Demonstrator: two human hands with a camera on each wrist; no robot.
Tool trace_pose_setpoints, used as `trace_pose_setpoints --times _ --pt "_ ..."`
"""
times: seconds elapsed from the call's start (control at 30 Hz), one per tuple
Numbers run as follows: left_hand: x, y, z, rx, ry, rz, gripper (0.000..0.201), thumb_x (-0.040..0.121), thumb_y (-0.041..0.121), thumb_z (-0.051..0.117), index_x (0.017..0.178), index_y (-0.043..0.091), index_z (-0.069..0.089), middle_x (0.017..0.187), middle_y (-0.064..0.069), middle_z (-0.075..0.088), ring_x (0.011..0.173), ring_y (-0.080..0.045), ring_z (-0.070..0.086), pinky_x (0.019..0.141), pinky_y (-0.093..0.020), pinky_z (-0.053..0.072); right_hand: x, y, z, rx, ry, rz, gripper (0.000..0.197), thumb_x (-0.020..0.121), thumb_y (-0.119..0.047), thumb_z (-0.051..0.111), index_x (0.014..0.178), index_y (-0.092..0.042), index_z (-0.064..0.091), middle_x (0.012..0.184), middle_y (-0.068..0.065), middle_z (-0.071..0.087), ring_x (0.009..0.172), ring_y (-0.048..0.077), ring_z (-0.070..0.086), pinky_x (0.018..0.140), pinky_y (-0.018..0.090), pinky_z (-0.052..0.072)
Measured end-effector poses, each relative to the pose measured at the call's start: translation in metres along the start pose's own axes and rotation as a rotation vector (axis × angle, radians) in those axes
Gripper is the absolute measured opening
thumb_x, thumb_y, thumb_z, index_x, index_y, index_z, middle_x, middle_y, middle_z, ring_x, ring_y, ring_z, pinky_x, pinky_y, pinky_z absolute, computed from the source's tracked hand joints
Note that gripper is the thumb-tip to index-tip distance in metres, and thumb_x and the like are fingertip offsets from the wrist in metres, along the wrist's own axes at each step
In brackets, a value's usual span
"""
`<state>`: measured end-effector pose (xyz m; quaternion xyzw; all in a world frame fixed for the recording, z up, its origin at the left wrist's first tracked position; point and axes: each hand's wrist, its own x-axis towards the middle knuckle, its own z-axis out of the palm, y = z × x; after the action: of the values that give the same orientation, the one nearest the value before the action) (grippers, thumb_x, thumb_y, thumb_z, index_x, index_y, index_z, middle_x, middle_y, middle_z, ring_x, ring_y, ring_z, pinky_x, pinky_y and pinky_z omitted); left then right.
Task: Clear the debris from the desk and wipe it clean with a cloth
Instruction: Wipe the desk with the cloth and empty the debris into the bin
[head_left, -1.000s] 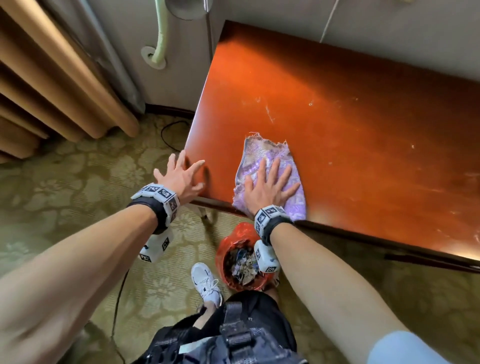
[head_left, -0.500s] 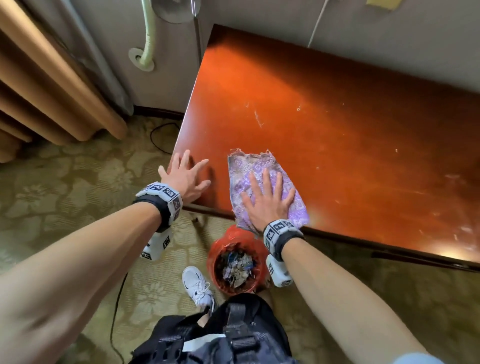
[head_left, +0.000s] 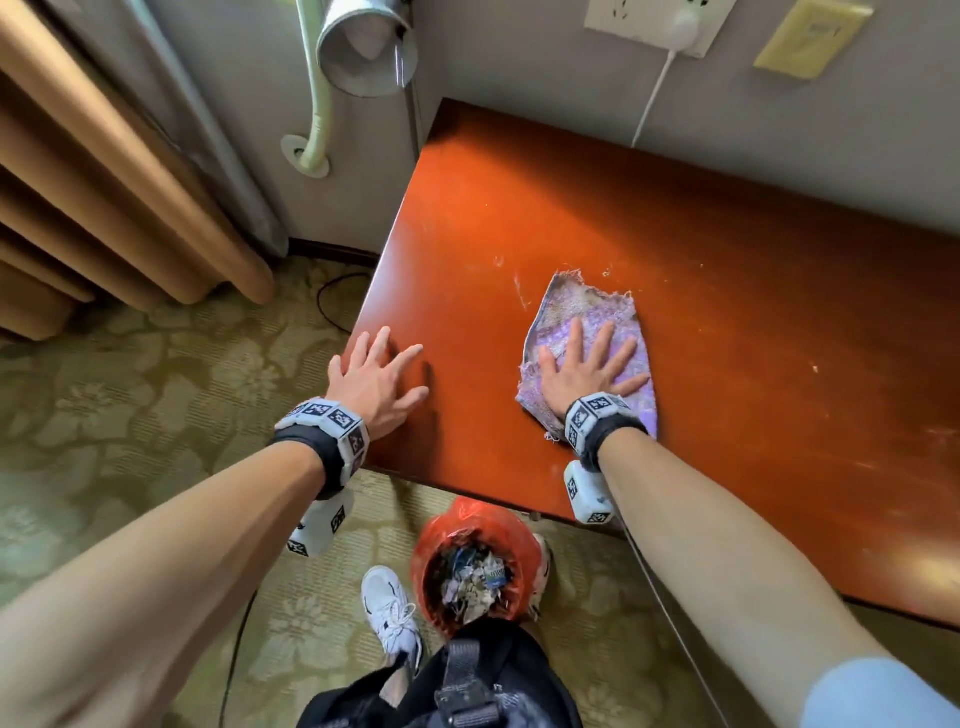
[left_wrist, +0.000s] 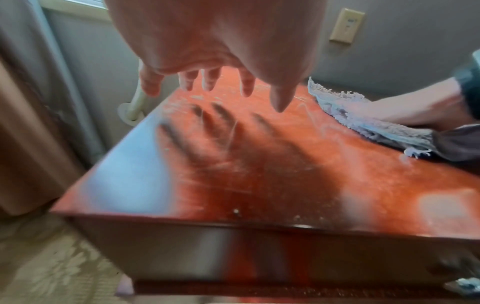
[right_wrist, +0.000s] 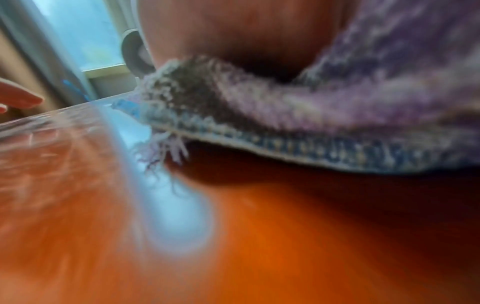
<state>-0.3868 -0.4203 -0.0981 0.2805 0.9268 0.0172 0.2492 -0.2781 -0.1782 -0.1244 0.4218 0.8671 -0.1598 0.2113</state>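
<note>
A frayed purple cloth (head_left: 589, 306) lies on the reddish-brown desk (head_left: 753, 322), a little way in from the front edge. My right hand (head_left: 592, 366) presses flat on the cloth with its fingers spread. In the right wrist view the cloth's hem (right_wrist: 311, 152) sits on the desk (right_wrist: 259, 236) under my palm. My left hand (head_left: 376, 371) is open over the desk's front left corner. In the left wrist view its fingers (left_wrist: 207, 82) are spread just above the desk (left_wrist: 285, 164), casting a shadow. White streaks and crumbs (head_left: 519, 291) mark the wood beyond the cloth.
A bin lined with a red bag (head_left: 478, 566), full of scraps, stands on the carpet below the desk's front edge, beside my white shoe (head_left: 392, 613). A lamp shade (head_left: 366, 47) and curtain (head_left: 104, 197) are at the left. A white cable (head_left: 657, 88) hangs from a wall socket.
My right hand has slid the cloth away from the front edge, further onto the desk and to the right. My left hand stays at the left corner.
</note>
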Motion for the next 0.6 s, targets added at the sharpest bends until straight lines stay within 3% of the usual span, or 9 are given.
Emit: trace_pose_setpoints --times 0.2,0.37,0.47,0.6 --pt "-0.014 -0.039 -0.005 -0.036 0.03 -0.093 0.061 0.096 0.058 0.036 0.152 0.04 0.019 0.163 -0.001 0.005 0.15 -0.023 0.004 0.117 -0.051 0.018 -0.01 -0.079 0.017 -0.134 -0.003 -0.32 0.069 0.095 -0.065 0.016 0.153 -0.038 -0.011 0.16 0.005 -0.027 0.143 0.041 -0.029 0.105 0.075 -0.011" --pt "-0.017 -0.023 -0.008 -0.027 -0.001 -0.136 0.06 0.096 0.058 0.038 0.151 0.041 0.02 0.163 -0.002 0.004 0.15 -0.022 0.002 0.117 -0.053 0.016 -0.043 -0.091 0.038 -0.252 -0.053 -0.545 0.07 0.094 -0.068 0.012 0.152 -0.04 -0.013 0.16 0.0 -0.027 0.143 0.036 -0.031 0.105 0.073 -0.013" --pt "-0.012 -0.002 -0.003 -0.029 -0.038 -0.132 0.06 0.096 0.059 0.038 0.15 0.043 0.019 0.163 -0.001 0.0 0.15 -0.022 0.0 0.116 -0.055 0.017 -0.037 -0.064 0.032 -0.261 -0.072 -0.543 0.068 0.093 -0.069 0.011 0.152 -0.044 -0.013 0.159 -0.004 -0.028 0.144 0.032 -0.03 0.106 0.072 -0.014" --pt "0.002 0.027 0.005 0.012 -0.084 -0.132 0.069 0.09 0.067 0.041 0.15 0.047 0.013 0.163 -0.001 -0.008 0.149 -0.029 -0.005 0.114 -0.058 0.018 -0.007 -0.002 0.008 -0.216 -0.045 -0.361 0.068 0.092 -0.072 0.01 0.149 -0.046 -0.017 0.159 -0.006 -0.03 0.144 0.029 -0.03 0.107 0.07 -0.014"
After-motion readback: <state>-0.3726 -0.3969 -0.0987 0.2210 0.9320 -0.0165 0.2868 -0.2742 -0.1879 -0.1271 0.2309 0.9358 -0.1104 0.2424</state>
